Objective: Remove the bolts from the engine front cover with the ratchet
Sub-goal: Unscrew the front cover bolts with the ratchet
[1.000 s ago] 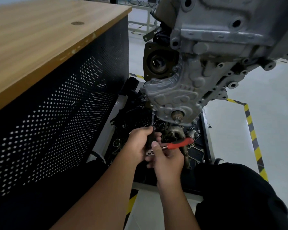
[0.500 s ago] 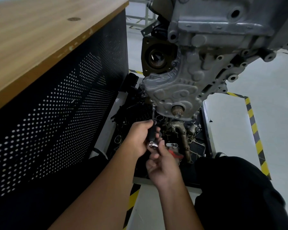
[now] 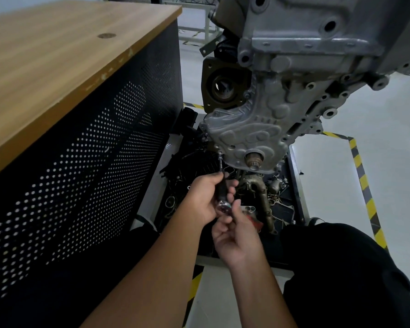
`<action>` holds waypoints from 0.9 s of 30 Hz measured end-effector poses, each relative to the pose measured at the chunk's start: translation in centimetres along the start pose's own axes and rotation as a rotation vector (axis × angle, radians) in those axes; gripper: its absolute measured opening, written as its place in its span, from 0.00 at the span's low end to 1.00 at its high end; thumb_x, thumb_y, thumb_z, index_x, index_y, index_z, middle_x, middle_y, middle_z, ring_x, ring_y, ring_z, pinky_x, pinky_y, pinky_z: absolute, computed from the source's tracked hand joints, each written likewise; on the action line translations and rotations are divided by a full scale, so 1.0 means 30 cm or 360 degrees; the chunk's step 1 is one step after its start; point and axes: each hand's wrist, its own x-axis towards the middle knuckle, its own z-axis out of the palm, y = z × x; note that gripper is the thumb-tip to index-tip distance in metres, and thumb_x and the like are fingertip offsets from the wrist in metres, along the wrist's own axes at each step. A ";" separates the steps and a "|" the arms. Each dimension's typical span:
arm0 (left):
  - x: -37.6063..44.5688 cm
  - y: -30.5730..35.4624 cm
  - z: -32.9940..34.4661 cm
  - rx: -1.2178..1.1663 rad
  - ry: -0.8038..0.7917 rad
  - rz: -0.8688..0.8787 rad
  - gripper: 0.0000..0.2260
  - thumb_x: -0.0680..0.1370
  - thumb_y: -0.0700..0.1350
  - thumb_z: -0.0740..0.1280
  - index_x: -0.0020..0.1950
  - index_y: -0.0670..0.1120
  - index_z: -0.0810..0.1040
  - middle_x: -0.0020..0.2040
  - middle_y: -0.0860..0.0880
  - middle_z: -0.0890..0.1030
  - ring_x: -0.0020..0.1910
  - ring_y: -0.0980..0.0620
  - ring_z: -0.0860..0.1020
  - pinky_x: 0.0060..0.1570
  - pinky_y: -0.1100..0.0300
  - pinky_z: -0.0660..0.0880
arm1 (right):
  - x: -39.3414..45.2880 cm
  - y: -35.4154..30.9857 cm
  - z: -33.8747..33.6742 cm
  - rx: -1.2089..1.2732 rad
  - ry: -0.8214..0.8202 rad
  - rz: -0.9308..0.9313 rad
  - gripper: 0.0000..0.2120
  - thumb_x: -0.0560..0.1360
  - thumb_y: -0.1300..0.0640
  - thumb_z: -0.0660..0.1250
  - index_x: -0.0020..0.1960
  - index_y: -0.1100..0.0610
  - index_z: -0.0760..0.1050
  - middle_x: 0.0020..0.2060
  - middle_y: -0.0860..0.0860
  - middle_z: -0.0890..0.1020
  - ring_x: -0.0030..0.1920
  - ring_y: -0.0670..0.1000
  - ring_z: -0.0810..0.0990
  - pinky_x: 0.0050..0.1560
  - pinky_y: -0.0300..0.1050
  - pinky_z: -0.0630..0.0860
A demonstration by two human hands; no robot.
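The grey cast engine front cover (image 3: 253,129) hangs in front of me with the crank snout (image 3: 254,160) at its lower end. A thin extension bar (image 3: 220,163) runs from a bolt (image 3: 220,151) on the cover's lower left edge down to the chrome ratchet head (image 3: 223,205). My left hand (image 3: 205,197) grips the black part of the extension just above the ratchet head. My right hand (image 3: 237,235) holds the ratchet's red handle (image 3: 255,222), which is mostly hidden behind the fingers.
A wooden-topped bench (image 3: 57,55) with a black perforated side (image 3: 81,174) stands close on the left. Below the engine a black tray (image 3: 294,185) holds loose engine parts, among them a manifold pipe (image 3: 260,192). Yellow-black floor tape (image 3: 365,185) runs on the right. A dark-clothed knee (image 3: 341,268) is at lower right.
My right hand has swung the red handle from pointing right to down toward me, so it is now nearly hidden. The left hand has stayed on the extension.
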 end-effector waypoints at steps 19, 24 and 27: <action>0.017 -0.032 -0.020 0.0505 0.0211 0.0442 0.14 0.84 0.38 0.62 0.54 0.55 0.84 0.37 0.44 0.81 0.28 0.54 0.75 0.31 0.59 0.75 | 0.049 0.014 -0.050 -0.1476 0.0342 -0.1068 0.06 0.74 0.56 0.78 0.43 0.58 0.82 0.33 0.54 0.84 0.31 0.51 0.81 0.32 0.48 0.79; -0.005 -0.004 -0.018 0.0069 -0.0004 0.0258 0.12 0.85 0.41 0.60 0.58 0.55 0.79 0.42 0.40 0.83 0.33 0.48 0.81 0.30 0.57 0.77 | 0.025 0.006 -0.029 0.0121 0.0060 0.0080 0.06 0.80 0.54 0.69 0.50 0.57 0.83 0.36 0.50 0.83 0.23 0.41 0.70 0.23 0.33 0.70; -0.012 0.002 -0.009 0.0052 0.0030 0.0144 0.08 0.87 0.42 0.55 0.62 0.41 0.72 0.41 0.40 0.84 0.31 0.49 0.80 0.26 0.61 0.75 | 0.029 0.013 -0.028 -0.0335 0.0066 -0.0271 0.06 0.79 0.56 0.71 0.51 0.58 0.84 0.41 0.52 0.87 0.26 0.43 0.72 0.26 0.37 0.71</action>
